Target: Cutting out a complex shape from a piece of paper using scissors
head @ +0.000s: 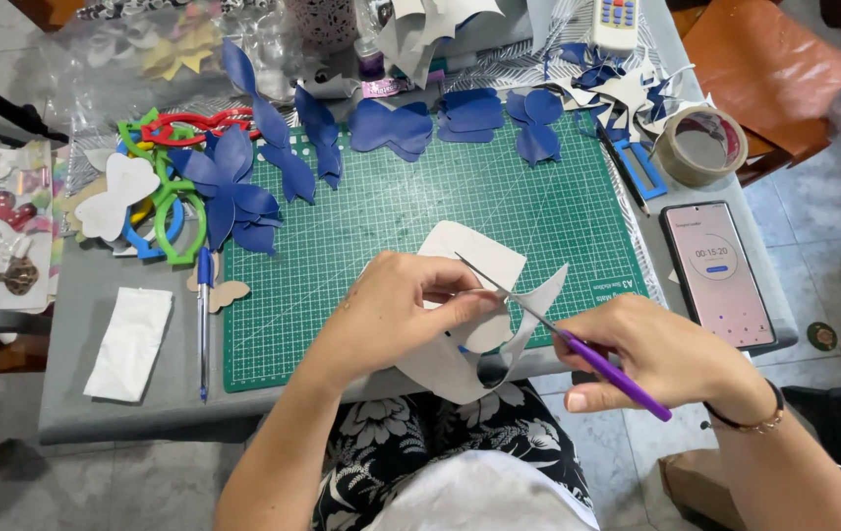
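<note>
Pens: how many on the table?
1: a blue pen lying on the grey table, left of the green cutting mat. Others may be hidden under clutter.

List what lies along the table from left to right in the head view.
White folded cloth → blue pen → green cutting mat → roll of tape → phone.

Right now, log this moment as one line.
left hand: holds sheet | right hand: holds scissors, blades on sheet | under: green mat | near: phone
</note>
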